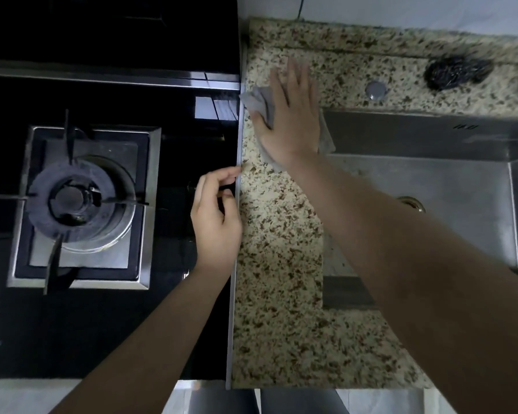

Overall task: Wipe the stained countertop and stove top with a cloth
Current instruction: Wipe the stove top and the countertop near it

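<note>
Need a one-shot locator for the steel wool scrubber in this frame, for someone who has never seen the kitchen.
Start at the steel sink on the right and go to the speckled granite countertop strip behind its far edge. The scrubber lies there, right of a small round grey cap. It is the only dark, tangled wiry wad; the grey cloth under the right hand is flat fabric, further left.

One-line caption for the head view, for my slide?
Right hand presses a grey cloth flat on the speckled countertop beside the stove top; left hand idle.

Grey cloth (pixel 262 104); beige, brown-speckled countertop (pixel 278 264); glossy black stove top (pixel 177 144); silver-grey sink (pixel 431 186).
</note>
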Demonstrator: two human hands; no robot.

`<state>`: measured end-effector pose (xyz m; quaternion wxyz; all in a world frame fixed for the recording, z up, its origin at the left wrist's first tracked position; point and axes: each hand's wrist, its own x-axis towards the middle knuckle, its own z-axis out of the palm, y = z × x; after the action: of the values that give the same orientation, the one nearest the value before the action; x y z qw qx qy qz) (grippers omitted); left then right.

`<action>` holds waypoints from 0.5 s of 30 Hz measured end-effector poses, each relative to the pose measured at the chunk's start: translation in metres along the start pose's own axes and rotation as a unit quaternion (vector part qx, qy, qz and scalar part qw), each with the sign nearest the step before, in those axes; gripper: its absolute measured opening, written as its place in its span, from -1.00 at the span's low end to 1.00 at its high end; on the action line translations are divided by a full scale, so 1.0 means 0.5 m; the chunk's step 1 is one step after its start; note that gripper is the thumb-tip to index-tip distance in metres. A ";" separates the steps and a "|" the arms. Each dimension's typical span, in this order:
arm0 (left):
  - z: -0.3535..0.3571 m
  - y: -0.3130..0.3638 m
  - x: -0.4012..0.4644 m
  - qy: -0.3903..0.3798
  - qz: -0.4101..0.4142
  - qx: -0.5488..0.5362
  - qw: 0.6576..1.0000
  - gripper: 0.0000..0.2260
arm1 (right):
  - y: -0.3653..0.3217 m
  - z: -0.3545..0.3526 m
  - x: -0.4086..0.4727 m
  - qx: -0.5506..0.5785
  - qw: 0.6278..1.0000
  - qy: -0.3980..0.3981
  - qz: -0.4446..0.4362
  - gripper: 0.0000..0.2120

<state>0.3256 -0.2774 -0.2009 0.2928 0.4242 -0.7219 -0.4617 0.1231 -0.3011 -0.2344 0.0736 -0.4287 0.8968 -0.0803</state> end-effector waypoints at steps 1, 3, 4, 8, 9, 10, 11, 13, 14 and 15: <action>0.001 0.002 0.000 0.006 -0.002 -0.002 1.000 -0.63 | -0.001 0.001 -0.011 -0.008 1.000 -0.002 0.009 -0.26; 0.002 0.005 0.003 0.011 -0.003 -0.006 1.000 -0.64 | -0.005 0.009 -0.032 0.004 1.000 -0.013 0.028 -0.25; 0.002 0.007 0.005 0.011 -0.002 -0.007 1.000 -0.64 | -0.008 0.013 -0.039 0.010 0.999 -0.017 0.032 -0.26; 0.002 0.009 0.012 0.016 -0.007 -0.008 1.000 -0.64 | 0.001 0.020 -0.025 -0.009 0.999 -0.040 0.005 -0.32; 0.001 0.009 0.014 0.018 -0.009 -0.010 1.000 -0.64 | 0.008 0.015 -0.016 -0.010 0.999 -0.037 -0.011 -0.33; 0.000 0.008 0.015 0.018 -0.010 -0.011 1.000 -0.65 | 0.015 0.013 -0.008 -0.012 0.999 -0.033 -0.031 -0.34; 0.000 0.008 0.015 0.019 -0.014 -0.011 1.000 -0.65 | 0.023 0.009 0.002 -0.012 0.998 -0.031 -0.053 -0.35; -0.001 0.011 0.012 0.019 -0.016 -0.014 1.000 -0.65 | 0.037 0.000 0.025 -0.011 0.995 -0.033 -0.091 -0.38; -0.002 0.011 0.012 0.019 -0.017 -0.014 1.000 -0.65 | 0.043 -0.006 0.041 -0.009 0.993 -0.036 -0.109 -0.40; -0.004 0.012 0.011 0.018 -0.018 -0.015 1.000 -0.65 | 0.050 -0.013 0.057 -0.008 0.991 -0.041 -0.127 -0.41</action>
<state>0.3227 -0.2817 -0.1945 0.3040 0.4410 -0.7020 -0.4693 0.0851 -0.3071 -0.2353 0.0963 -0.5425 0.8320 -0.0644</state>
